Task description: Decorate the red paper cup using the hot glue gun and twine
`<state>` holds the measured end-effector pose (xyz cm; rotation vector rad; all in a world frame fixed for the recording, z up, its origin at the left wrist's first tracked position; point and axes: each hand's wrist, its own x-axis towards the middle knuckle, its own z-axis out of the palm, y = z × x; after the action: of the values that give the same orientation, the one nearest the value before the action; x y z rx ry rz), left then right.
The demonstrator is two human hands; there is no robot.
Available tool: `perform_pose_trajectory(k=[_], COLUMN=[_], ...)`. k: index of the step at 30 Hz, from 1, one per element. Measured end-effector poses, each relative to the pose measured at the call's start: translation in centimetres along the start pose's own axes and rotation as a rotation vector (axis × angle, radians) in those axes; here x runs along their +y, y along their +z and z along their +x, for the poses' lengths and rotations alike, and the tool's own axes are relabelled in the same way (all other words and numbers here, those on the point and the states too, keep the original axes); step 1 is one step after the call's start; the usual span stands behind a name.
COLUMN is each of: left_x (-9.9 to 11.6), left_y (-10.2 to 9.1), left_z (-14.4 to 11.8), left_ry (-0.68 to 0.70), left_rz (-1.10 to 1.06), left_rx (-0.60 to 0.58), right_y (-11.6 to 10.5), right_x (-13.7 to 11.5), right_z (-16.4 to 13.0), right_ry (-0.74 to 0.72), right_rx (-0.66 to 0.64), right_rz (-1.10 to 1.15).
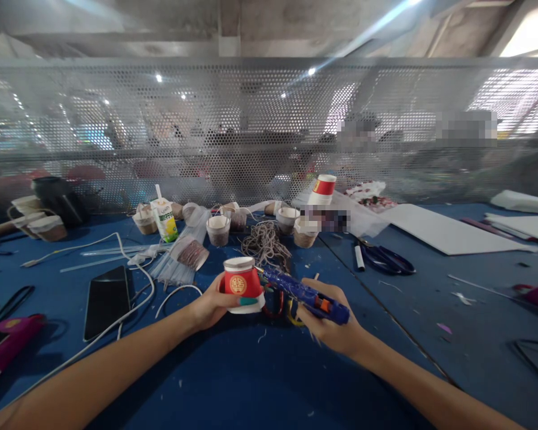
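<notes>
My left hand [210, 304] holds an upside-down red paper cup [241, 283] with a gold emblem, just above the blue table [251, 370]. My right hand [329, 319] grips a blue glue gun [307, 294], its nozzle pointing left and touching the cup's upper right side. A tangle of brown twine [264, 242] lies just behind the cup.
Several twine-wrapped cups [218, 230] and a milk carton [165, 218] stand at the back. A black phone [107, 300] and white cable [130, 263] lie left, a pink glue gun [4, 343] far left, scissors [388, 260] and white sheets [448, 233] right. A perforated metal screen [269, 125] closes the far edge.
</notes>
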<state>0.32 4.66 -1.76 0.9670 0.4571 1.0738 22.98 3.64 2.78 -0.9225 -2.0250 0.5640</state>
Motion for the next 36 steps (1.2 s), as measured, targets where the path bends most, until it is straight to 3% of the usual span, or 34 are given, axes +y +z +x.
perform_pose_trajectory(k=[7, 12, 16, 19, 24, 30, 36], left_x=[0.0, 0.0, 0.0, -0.1, -0.2, -0.4, -0.6], left_y=[0.1, 0.5, 0.9, 1.0, 1.1, 0.9, 0.8], left_z=[0.0, 0.1, 0.3, 0.5, 0.4, 0.4, 0.5], left_ry=[0.0, -0.006, 0.056, 0.098, 0.066, 0.072, 0.06], left_rz=[-0.013, -0.025, -0.03, -0.006, 0.069, 0.114, 0.14], left_rx=[0.015, 0.158, 0.361, 0.432, 0.382, 0.327, 0.273], right_y=[-0.1, -0.2, -0.4, -0.5, -0.6, -0.5, -1.2], right_x=[-0.1, 0.9, 1.9, 2.0, 0.8, -0.8, 0.3], right_z=[0.1, 0.5, 0.9, 1.0, 0.8, 1.1, 1.3], right_ry=[0.042, 0.077, 0.11, 0.253, 0.471, 0.574, 0.613], right_rx=[-0.008, 0.071, 0.146, 0.066, -0.156, -0.17, -0.164], right_rz=[0.028, -0.109, -0.455, -0.798, -1.067, -1.134, -1.047])
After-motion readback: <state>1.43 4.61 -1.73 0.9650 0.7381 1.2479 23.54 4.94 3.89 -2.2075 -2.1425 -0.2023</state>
